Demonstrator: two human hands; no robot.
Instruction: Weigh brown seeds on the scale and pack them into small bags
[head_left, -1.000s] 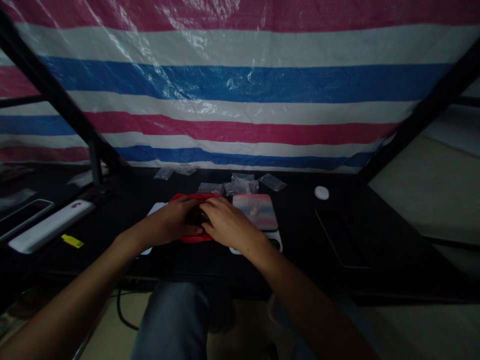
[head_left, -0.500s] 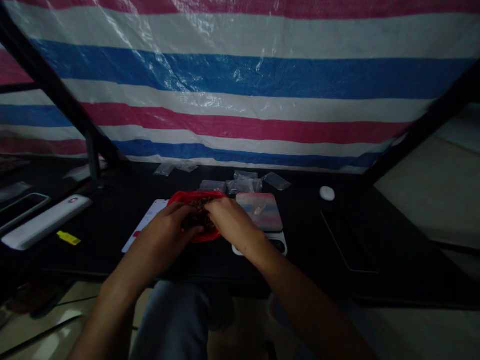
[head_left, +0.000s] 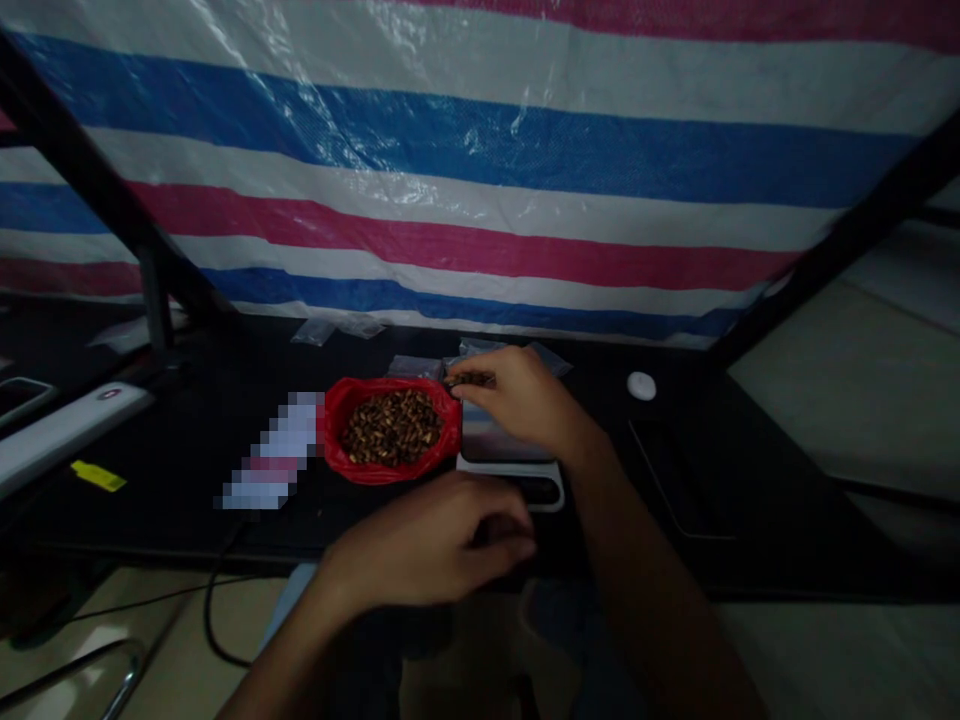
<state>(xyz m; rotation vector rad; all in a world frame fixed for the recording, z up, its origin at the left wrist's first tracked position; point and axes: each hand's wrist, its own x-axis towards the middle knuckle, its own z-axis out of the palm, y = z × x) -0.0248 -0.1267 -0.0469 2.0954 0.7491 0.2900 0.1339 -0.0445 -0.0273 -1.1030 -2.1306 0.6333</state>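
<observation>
A red plastic bag point(head_left: 454, 440), opened out like a bowl, sits on the black table with a heap of small brown seeds or grains point(head_left: 394, 428) in it; their exact kind is unclear. To its right is a white kitchen scale point(head_left: 469, 466) with a shiny weighing plate. Over the plate's left side, my right hand point(head_left: 529, 400) pinches some of these brown seeds between thumb and fingers. My left hand point(head_left: 442, 535) is just in front of the scale, its fingers bent and the thumb apart, holding nothing I can see. Whether it touches the scale, I cannot tell.
Small clear plastic bags point(head_left: 416, 367) lie behind the red bag and scale. At left are a blurred-out phone-like item point(head_left: 274, 455), a yellow tag point(head_left: 99, 476) and a long white device point(head_left: 71, 440). A white round case point(head_left: 641, 386) and a dark phone point(head_left: 675, 480) lie at right.
Both hands have left the red bag, so its seeds show. My right hand has lifted some seeds over the scale. My left hand has moved right, to the scale's front.
</observation>
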